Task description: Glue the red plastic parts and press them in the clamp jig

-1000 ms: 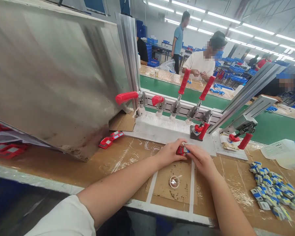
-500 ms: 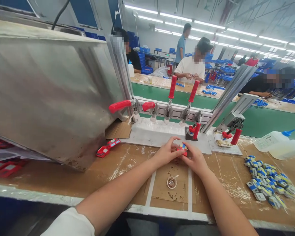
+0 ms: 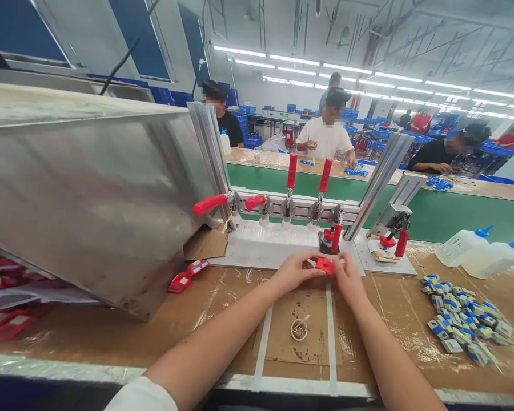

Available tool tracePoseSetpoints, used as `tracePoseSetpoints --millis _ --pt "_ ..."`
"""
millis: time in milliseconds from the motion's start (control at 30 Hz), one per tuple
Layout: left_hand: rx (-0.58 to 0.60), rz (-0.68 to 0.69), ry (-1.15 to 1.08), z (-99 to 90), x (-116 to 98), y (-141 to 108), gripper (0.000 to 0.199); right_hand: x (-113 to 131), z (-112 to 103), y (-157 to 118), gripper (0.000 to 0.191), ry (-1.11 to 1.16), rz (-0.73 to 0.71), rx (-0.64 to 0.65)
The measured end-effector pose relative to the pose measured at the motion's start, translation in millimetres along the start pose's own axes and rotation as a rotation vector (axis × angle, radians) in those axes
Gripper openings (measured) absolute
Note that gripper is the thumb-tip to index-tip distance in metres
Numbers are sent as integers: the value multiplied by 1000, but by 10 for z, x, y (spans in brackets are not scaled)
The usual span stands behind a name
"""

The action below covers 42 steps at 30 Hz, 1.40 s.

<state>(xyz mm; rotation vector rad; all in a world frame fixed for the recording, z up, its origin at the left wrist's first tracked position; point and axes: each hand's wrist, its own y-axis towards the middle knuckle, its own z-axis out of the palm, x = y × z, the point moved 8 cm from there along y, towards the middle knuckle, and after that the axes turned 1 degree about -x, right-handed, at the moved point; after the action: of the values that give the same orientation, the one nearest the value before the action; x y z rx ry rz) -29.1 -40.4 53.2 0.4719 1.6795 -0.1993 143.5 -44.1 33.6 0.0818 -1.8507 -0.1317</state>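
Observation:
A small red part (image 3: 324, 265) is held up over the bench in front of the clamps. My left hand (image 3: 297, 270) pinches it from its left side. My right hand (image 3: 348, 277) is at its right edge, fingers bent together; whether they grip the part is too small to tell. Below the hands a small round cup (image 3: 298, 329) with a thin stick in it stands on a cardboard sheet (image 3: 278, 342). Red parts with pale inserts (image 3: 188, 275) lie left of my hands. A heap of small grey, blue and yellow blocks (image 3: 458, 314) lies to the right.
Behind the hands stands a metal frame (image 3: 300, 204) with red-handled clamps, and another clamp (image 3: 396, 237) is further right. A large metal box (image 3: 89, 200) fills the left side. Two plastic bottles (image 3: 462, 247) (image 3: 497, 260) stand at the right. Several people sit across the green divider.
The red part has turned, and the blue and yellow piece seen on it before no longer shows. My right fingers have shifted to its right edge. The camera view has tilted upward.

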Motion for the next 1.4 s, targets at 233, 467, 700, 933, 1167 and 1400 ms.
tracePoseSetpoints --millis 233,467,700,933,1167,1400 --pt "-137 -115 -106 -153 188 289 52 253 -265 185 47 14 -127 -145" --pt "-143 -208 -116 141 342 815 56 770 -368 73 32 609 -207 -59" --pt "-296 -206 -40 145 377 1073 56 1113 -361 -29 42 658 -243 -17" --pt "-355 -120 142 45 311 1058 46 1176 -348 11 43 595 -178 -5" --pt "-378 -32 297 -7 291 1002 41 1119 -255 82 35 541 -117 106" --pt "-369 -64 362 2 310 1023 46 776 -239 73 32 430 -187 126"
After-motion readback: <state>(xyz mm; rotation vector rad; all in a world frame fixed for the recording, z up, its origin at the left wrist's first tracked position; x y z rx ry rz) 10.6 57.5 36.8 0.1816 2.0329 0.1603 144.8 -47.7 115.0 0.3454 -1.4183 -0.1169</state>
